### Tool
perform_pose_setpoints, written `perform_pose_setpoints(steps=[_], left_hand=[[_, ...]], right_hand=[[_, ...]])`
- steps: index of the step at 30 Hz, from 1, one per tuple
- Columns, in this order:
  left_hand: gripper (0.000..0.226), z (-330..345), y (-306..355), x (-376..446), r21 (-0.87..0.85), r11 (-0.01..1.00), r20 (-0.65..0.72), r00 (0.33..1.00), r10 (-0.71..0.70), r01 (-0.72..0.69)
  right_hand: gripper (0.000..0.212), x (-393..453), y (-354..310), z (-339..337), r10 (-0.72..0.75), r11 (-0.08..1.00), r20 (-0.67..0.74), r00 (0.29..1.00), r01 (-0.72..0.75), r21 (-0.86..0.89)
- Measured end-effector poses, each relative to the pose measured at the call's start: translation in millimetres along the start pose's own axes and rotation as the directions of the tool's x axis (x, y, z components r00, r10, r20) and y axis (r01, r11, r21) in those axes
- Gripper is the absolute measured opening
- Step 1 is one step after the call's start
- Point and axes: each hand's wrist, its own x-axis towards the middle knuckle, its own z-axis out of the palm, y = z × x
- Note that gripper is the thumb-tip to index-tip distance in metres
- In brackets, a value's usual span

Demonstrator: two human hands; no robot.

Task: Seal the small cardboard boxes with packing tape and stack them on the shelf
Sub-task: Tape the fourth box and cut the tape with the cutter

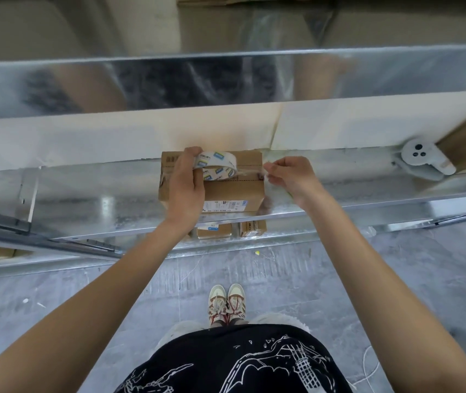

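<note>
Your left hand (185, 181) grips the tape roll (217, 166); your right hand (288, 177) pinches the strip's end over the box (227, 191). Sealing is underway, stacking remains.

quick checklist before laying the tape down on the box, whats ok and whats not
1. Left hand grips the white printed roll of clear packing tape: ok.
2. Right hand pinches the pulled-out tape end: ok.
3. Strip lined up over the centre seam of the brown cardboard box: ok, roughly.
4. Box resting flat on the shiny metal shelf: ok.
5. Strip free of twists: cannot tell, it is clear and blurred.
6. Tape pressed onto the box: not ok, not yet.
</note>
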Motion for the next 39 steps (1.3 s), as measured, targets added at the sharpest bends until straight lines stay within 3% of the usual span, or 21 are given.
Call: perform_pose_setpoints(steps=[7, 15, 29, 32, 35, 39], left_hand=[[0.039, 6, -5, 1, 0.019, 0.998, 0.024, 0.998, 0.065, -0.066], [0.049, 7, -5, 2, 0.002, 0.994, 0.087, 0.990, 0.113, -0.114], [0.044, 9, 0, 2, 0.052, 0.995, 0.128, 0.988, 0.081, -0.089], [0.043, 9, 0, 2, 0.057, 0.994, 0.133, 0.988, 0.080, -0.088], [0.042, 10, 1, 2, 0.061, 0.994, 0.136, 0.987, 0.083, -0.092], [0.043, 10, 0, 3, 0.067, 0.994, 0.142, 0.987, 0.071, -0.081]], right_hand=[[0.009, 7, -4, -8, 0.063, 0.980, 0.099, 0.993, -0.080, 0.183], [0.012, 13, 7, -15, 0.071, 0.966, 0.161, 0.984, -0.108, 0.237], [0.014, 29, 26, -12, 0.099, 0.954, 0.208, 0.973, -0.152, 0.257], [0.015, 33, 30, -10, 0.133, 0.902, 0.232, 0.963, -0.215, 0.375], [0.010, 41, 36, -7, 0.242, 0.766, 0.269, 0.932, -0.354, 0.537], [0.057, 41, 45, -5, 0.372, 0.524, 0.349, 0.860, -0.504, 0.687]])
